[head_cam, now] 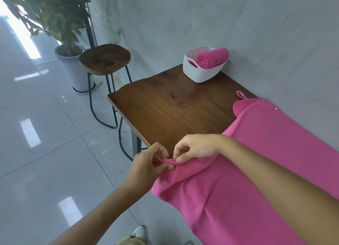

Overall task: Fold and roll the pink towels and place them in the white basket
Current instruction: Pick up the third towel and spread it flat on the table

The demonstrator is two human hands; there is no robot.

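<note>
My left hand (pixel 146 162) and my right hand (pixel 194 149) both pinch the bunched end of the pink towel (pixel 256 153), well apart from the white basket (pixel 200 74) on the surface (pixel 174 107); the towel's far end lies nearer the basket. A rolled towel (pixel 211 58) lies inside it

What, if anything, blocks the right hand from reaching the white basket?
Likely yes, with a stretch. Only bare table lies between the right hand and the white basket at the far corner. But its grip now pinches the edge of the pink towel, so it must release that first.
</note>
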